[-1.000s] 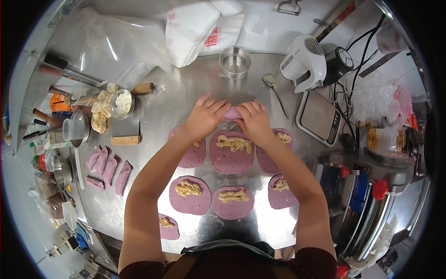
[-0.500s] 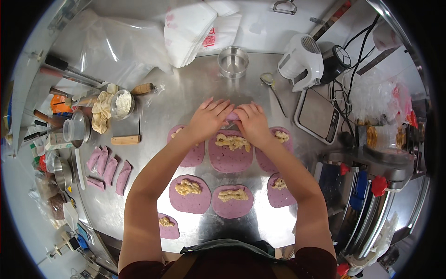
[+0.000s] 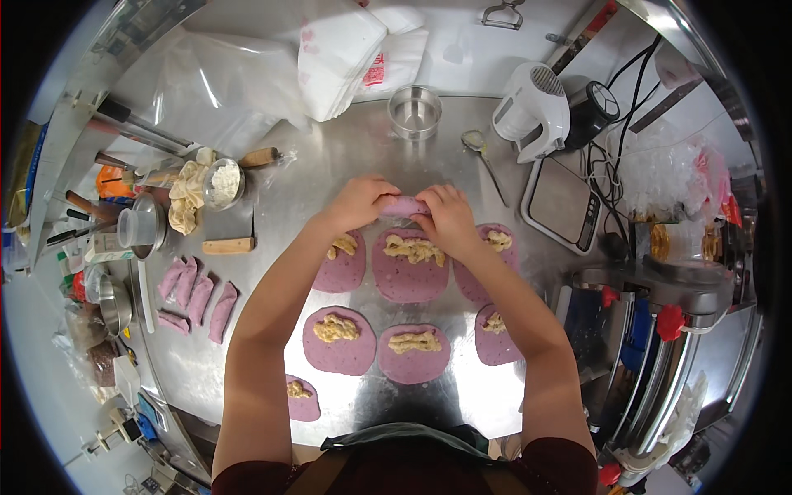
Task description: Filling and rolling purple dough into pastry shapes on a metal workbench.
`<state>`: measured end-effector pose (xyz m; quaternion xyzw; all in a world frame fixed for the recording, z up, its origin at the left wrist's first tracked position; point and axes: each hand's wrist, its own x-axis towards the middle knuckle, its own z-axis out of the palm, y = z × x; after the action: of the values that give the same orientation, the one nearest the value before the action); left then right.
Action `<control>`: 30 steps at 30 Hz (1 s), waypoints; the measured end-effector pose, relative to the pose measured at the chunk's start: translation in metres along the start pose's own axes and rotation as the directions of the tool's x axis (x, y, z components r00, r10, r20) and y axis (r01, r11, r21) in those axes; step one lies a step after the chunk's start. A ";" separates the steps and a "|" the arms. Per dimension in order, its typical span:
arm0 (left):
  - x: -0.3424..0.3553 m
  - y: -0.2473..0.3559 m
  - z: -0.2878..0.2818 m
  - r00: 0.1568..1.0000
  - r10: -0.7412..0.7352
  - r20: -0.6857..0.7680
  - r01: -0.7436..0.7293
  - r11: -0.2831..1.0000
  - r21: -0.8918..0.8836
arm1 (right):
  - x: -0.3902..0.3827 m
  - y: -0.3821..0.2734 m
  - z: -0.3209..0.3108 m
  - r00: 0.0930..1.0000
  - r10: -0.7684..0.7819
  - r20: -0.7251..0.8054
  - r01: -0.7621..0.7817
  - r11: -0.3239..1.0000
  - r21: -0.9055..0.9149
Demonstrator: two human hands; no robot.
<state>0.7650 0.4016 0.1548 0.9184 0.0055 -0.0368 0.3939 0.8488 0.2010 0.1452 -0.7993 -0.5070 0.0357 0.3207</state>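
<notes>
Head | left hand (image 3: pixel 360 203), right hand (image 3: pixel 449 218) grasping one purple roll (image 3: pixel 403 207) | seven dough sheets (image 3: pixel 410 282) | five rolls (image 3: pixel 199 300) lying left

Steel table (image 3: pixel 338 157) under purple dough rounds (image 3: pixel 412 279), dough rolls (image 3: pixel 200 301), metal bowl (image 3: pixel 415 115), spoon (image 3: pixel 475 143), scale (image 3: pixel 559 205)

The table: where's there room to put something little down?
Bare table lies beyond the left hand, between the stubby wooden handle and metal tin; another patch, between the pink rolls and left forearm. The middle's crowded with filled dough, the right with mixer and scale.
</notes>
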 end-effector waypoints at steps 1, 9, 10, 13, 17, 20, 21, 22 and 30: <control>-0.001 0.002 0.000 1.000 0.000 -0.001 0.000 1.000 0.001 | -0.001 -0.001 -0.001 1.000 0.005 0.003 -0.005 1.000 0.016; -0.001 0.022 -0.004 0.994 -0.055 0.091 0.036 0.978 0.205 | 0.012 -0.003 -0.008 0.979 0.124 0.159 -0.113 0.990 -0.079; 0.000 0.024 -0.003 0.994 -0.055 0.090 0.035 0.978 0.205 | 0.014 -0.002 -0.009 0.963 0.152 0.221 -0.132 0.986 -0.104; 0.003 0.029 0.002 0.989 -0.090 0.114 0.055 0.958 0.281 | 0.022 0.001 -0.011 0.928 0.200 0.313 -0.164 0.977 -0.136; 0.005 0.036 0.015 0.968 -0.204 0.147 0.123 0.894 0.431 | 0.027 -0.007 -0.014 0.889 0.245 0.387 -0.189 0.966 -0.178; 0.002 0.041 0.025 0.971 -0.217 0.095 0.150 0.875 0.461 | 0.024 -0.004 -0.012 0.893 0.233 0.384 -0.157 0.963 -0.220; -0.001 0.042 0.026 0.979 -0.201 0.040 0.163 0.879 0.449 | 0.028 -0.005 -0.013 0.886 0.240 0.396 -0.161 0.962 -0.222; -0.002 0.040 0.025 0.977 -0.209 0.035 0.172 0.876 0.450 | 0.031 -0.006 -0.014 0.879 0.245 0.410 -0.164 0.961 -0.224; -0.057 0.095 -0.055 0.964 -0.265 0.006 0.261 0.956 0.137 | 0.062 -0.074 -0.065 0.863 0.113 0.492 -0.127 0.992 -0.004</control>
<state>0.7156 0.3775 0.2655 0.9335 0.1203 -0.1002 0.3227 0.8454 0.2428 0.2538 -0.7892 -0.5206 0.2648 0.1901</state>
